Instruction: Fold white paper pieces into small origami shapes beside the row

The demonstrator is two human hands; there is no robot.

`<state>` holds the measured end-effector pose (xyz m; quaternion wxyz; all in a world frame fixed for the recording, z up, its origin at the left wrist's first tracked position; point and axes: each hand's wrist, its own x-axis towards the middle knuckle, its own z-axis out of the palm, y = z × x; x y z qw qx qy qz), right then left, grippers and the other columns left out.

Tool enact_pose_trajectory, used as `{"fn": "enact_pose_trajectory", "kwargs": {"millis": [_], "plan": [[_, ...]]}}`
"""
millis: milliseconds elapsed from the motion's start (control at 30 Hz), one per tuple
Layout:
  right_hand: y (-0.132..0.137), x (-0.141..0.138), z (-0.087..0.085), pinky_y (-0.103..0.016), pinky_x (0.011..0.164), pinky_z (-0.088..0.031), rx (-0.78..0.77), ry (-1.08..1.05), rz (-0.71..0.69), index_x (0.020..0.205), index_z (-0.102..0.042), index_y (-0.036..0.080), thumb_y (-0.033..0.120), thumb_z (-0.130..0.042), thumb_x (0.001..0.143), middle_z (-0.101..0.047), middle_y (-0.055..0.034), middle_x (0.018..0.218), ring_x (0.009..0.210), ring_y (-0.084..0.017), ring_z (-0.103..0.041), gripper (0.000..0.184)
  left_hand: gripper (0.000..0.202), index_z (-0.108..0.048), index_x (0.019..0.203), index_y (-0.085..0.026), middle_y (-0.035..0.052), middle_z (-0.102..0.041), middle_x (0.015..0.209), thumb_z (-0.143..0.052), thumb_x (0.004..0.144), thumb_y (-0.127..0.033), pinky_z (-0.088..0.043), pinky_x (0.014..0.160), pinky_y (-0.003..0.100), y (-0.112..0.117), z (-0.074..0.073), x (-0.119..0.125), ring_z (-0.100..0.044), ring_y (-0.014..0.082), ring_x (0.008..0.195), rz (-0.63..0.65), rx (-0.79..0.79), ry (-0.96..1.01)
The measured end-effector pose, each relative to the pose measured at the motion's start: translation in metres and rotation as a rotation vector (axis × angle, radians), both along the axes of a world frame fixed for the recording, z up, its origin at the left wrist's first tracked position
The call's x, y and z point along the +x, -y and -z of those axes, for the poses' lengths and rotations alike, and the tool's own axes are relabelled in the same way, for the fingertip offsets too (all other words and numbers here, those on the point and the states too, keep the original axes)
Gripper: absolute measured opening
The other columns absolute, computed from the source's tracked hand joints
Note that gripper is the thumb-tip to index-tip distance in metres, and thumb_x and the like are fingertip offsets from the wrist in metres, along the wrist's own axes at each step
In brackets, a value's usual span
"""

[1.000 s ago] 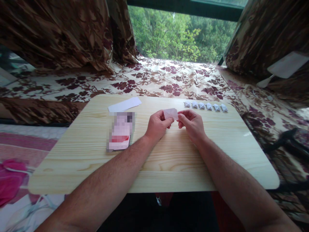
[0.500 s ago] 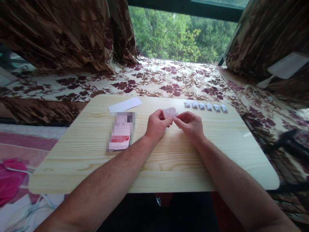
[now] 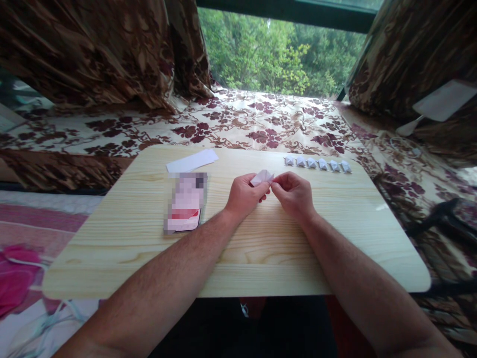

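Note:
A small piece of folded white paper (image 3: 262, 177) is held above the middle of the table. My left hand (image 3: 246, 194) is closed on its left and lower side, the thumb lying along the near edge. My right hand (image 3: 294, 193) pinches the paper's right corner between thumb and fingertips. Beyond my right hand, a row of several small folded paper pieces (image 3: 312, 162) lies near the table's far edge. Flat white paper strips (image 3: 192, 160) rest at the far left of the table.
A phone (image 3: 186, 204), its picture blurred out, lies on the wooden table (image 3: 126, 248) left of my hands. Patterned cloth (image 3: 276, 119) covers the ledge behind, below a window. Curtains (image 3: 112, 49) hang at both sides.
The paper between my hands has turned and now shows a crease and a raised, folded shape instead of a flatter face. Both hands have shifted only slightly.

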<state>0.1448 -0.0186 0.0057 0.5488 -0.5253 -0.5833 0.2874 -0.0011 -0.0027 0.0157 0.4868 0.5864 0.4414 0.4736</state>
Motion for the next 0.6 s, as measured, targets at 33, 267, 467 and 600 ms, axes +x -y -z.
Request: {"fn": "enact_pose_trajectory", "kwargs": {"millis": [33,267,467,600], "plan": [[0.0004,-0.0002,0.0002,-0.025,0.053,-0.043,0.003,0.007,-0.001,0.075,-0.066,0.019,0.028,-0.068,0.077,-0.066,0.0,0.065,0.055,-0.012,-0.055,0.01,0.021,-0.066,0.065,-0.014,0.0013,-0.061,0.053,-0.069,0.075,-0.032,-0.041,0.045,0.022,0.0002,-0.0006,0.0001,-0.054,0.0109,0.046,0.001,-0.005,0.002],[0.0037,-0.0006,-0.0008,-0.026,0.056,-0.046,0.081,0.07,-0.034,0.079,-0.067,0.019,0.021,-0.066,0.078,-0.068,-0.0008,0.07,0.059,-0.013,-0.06,0.003,0.017,-0.064,0.064,-0.014,0.0004,-0.06,0.052,-0.068,0.073,-0.028,-0.038,0.042,0.021,-0.0004,0.0006,0.0007,-0.052,0.01,0.044,0.007,-0.035,0.038],[0.0047,0.0001,-0.0017,-0.027,0.06,-0.048,0.176,0.198,0.01,0.081,-0.071,0.019,0.02,-0.064,0.079,-0.067,-0.0021,0.075,0.064,-0.013,-0.06,0.007,0.013,-0.064,0.065,-0.014,0.0004,-0.06,0.053,-0.067,0.073,-0.024,-0.039,0.042,0.021,-0.0025,0.0049,0.0006,-0.052,0.0098,0.044,0.031,-0.043,0.111],[0.0067,-0.0015,-0.0039,-0.028,0.061,-0.051,0.189,0.196,0.019,0.083,-0.072,0.02,0.02,-0.064,0.081,-0.068,-0.0029,0.079,0.065,-0.014,-0.061,0.008,0.013,-0.064,0.066,-0.014,0.0006,-0.061,0.056,-0.068,0.072,-0.025,-0.04,0.043,0.021,-0.0044,0.0083,0.0009,-0.053,0.0098,0.046,0.037,-0.045,0.157]]}}
